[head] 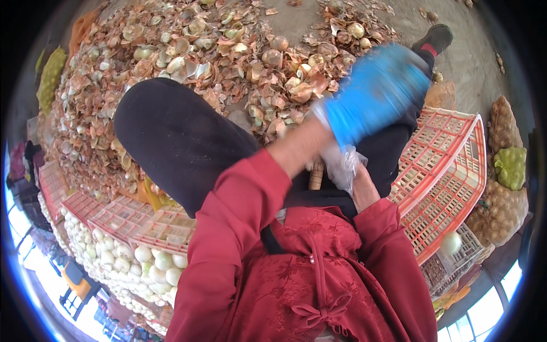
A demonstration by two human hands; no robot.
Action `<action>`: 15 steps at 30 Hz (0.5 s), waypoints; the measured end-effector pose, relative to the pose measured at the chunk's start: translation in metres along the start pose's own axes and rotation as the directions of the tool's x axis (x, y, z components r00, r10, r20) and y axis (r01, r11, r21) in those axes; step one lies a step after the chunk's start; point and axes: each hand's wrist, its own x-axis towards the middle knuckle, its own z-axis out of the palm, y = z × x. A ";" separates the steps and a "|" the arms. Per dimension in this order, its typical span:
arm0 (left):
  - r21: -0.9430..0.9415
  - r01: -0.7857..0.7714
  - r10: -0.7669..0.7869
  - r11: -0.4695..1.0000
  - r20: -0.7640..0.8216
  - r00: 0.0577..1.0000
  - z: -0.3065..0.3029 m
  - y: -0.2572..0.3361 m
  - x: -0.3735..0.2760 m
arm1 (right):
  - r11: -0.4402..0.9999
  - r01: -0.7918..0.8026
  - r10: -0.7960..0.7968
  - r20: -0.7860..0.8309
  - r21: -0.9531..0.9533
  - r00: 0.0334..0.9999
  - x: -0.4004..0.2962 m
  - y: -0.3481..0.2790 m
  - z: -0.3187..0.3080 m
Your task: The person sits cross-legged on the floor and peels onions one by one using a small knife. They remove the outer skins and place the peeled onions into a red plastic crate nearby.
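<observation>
My left hand (380,92), in a blue glove, reaches across to the right above my right thigh. It is blurred, and its fingers cannot be made out, nor whether they hold anything. My right hand is hidden beneath it; only the wrist and a clear plastic cuff (345,164) show. Beside that cuff a wooden handle (316,174) points towards my lap, its other end covered. A peeled white onion (451,243), slightly blurred, appears over a grey plastic crate (463,252) at my right.
Onion skins (192,55) with some whole onions heap before my legs. A red-and-white plastic crate (444,179) stands tilted close at my right, near mesh sacks of onions (498,209). At left, crate panels (124,218) border many peeled onions (132,260).
</observation>
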 end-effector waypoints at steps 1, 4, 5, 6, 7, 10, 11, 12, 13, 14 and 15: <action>-0.114 0.001 -0.023 0.994 -0.189 0.982 -0.013 -0.058 0.013 | 0.999 0.003 -0.003 0.010 -0.042 1.000 0.002 -0.002 0.009; 0.082 0.518 -0.463 0.852 -0.347 0.816 -0.096 -0.156 0.026 | 0.991 -0.026 0.013 -0.105 -0.129 0.994 0.004 -0.013 0.011; 0.231 0.556 -0.445 0.798 -0.394 0.804 -0.128 -0.212 0.014 | 0.990 -0.067 0.051 -0.128 -0.124 0.990 0.007 -0.013 0.011; 0.371 0.591 -0.425 0.716 -0.439 0.791 -0.159 -0.265 0.002 | 0.994 -0.067 0.055 -0.128 -0.091 0.990 0.010 -0.012 0.009; 0.342 0.605 -0.437 0.719 -0.454 0.776 -0.159 -0.283 0.000 | 0.997 -0.058 0.050 -0.154 -0.048 0.987 0.012 -0.010 0.003; 0.505 0.598 -0.468 0.623 -0.371 0.802 -0.152 -0.264 -0.003 | 0.999 -0.025 0.019 -0.247 -0.022 0.969 0.010 -0.013 0.001; 0.580 0.591 -0.468 0.561 -0.366 0.804 -0.157 -0.265 -0.005 | 0.999 -0.023 0.013 -0.269 -0.037 0.963 0.010 -0.016 0.006; 0.648 0.575 -0.474 0.499 -0.351 0.807 -0.157 -0.269 -0.008 | 0.998 -0.056 0.055 -0.301 0.008 0.952 0.010 -0.019 0.007; 0.711 0.554 -0.482 0.433 -0.337 0.809 -0.157 -0.272 -0.010 | 0.998 -0.060 0.064 -0.318 0.022 0.946 0.012 -0.020 0.008; 0.790 0.529 -0.528 0.310 -0.319 0.787 -0.160 -0.275 -0.010 | 0.997 -0.064 0.072 -0.335 0.036 0.940 0.014 -0.020 0.009; 0.824 0.495 -0.520 0.276 -0.305 0.798 -0.156 -0.267 -0.011 | 0.996 -0.069 0.083 -0.354 0.052 0.931 0.016 -0.020 0.009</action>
